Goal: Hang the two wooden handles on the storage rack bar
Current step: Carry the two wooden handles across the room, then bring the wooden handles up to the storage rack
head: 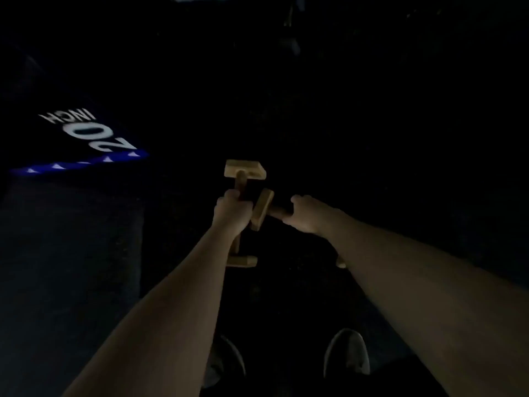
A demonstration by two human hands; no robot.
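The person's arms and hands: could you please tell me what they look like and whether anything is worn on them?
Both forearms are bare, with no sleeves in view. The left hand and right hand show no gloves; the dim light hides finer detail.

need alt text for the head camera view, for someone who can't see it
In a very dark scene, a person's left hand and right hand each grip a pale wooden handle with block ends, the left handle pointing away and the right handle lying crosswise. A dark box printed "20 INCH" sits at left; two grey shoes show below.
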